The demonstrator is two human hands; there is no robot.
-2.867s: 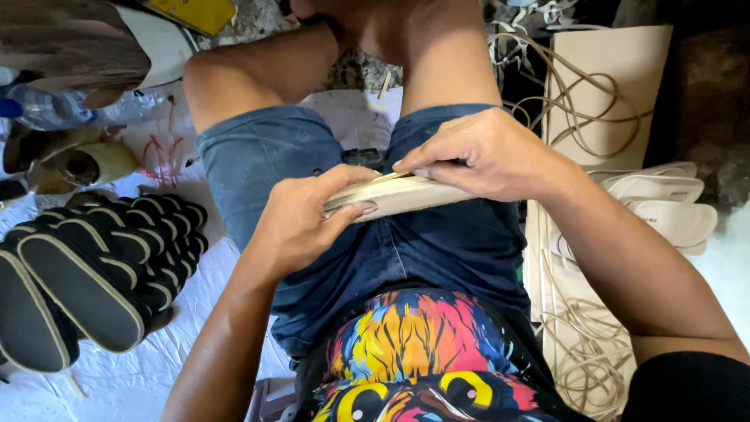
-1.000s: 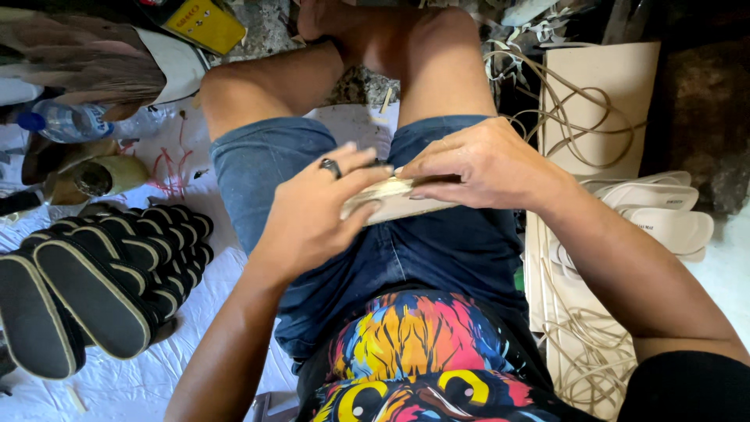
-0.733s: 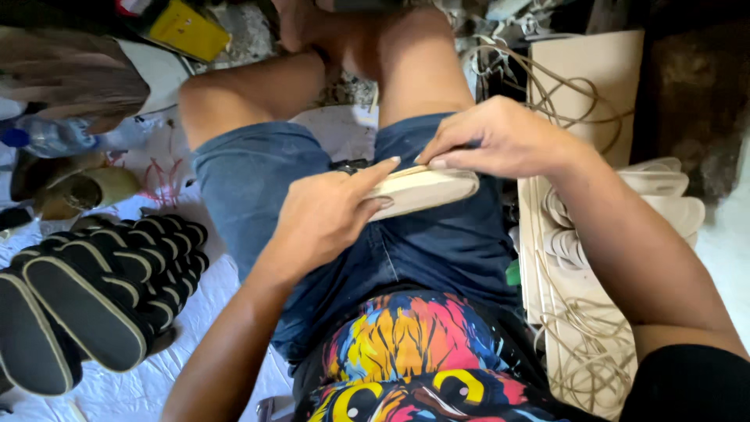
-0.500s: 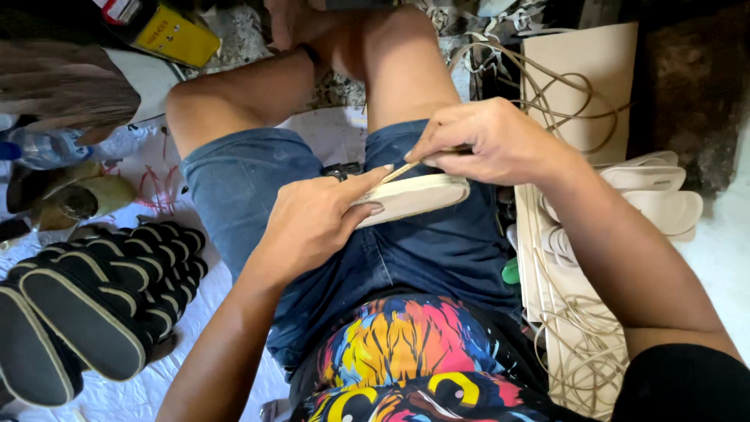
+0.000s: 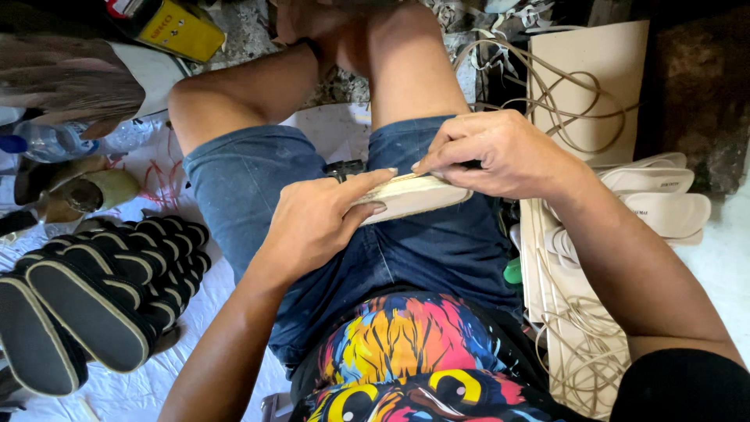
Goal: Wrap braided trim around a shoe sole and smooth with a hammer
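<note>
I sit on the floor with a cream shoe sole (image 5: 414, 197) resting across my lap on blue denim shorts (image 5: 422, 250). My left hand (image 5: 316, 223) grips the sole's near end, index finger stretched along its top edge. My right hand (image 5: 500, 152) pinches the sole's upper edge near the middle, fingers curled over it. A small dark object shows just behind my left hand, mostly hidden.
A row of black soles with pale rims (image 5: 94, 297) is stacked at the left. Cream soles (image 5: 656, 195) and tan sheets with loose strips (image 5: 578, 101) lie at the right. A yellow tin (image 5: 168, 27) and a plastic bottle (image 5: 55, 141) sit at the far left.
Both hands have stayed on the sole. My left hand slid from over its top to its near end with the index finger extended, and my right hand moved along the upper edge.
</note>
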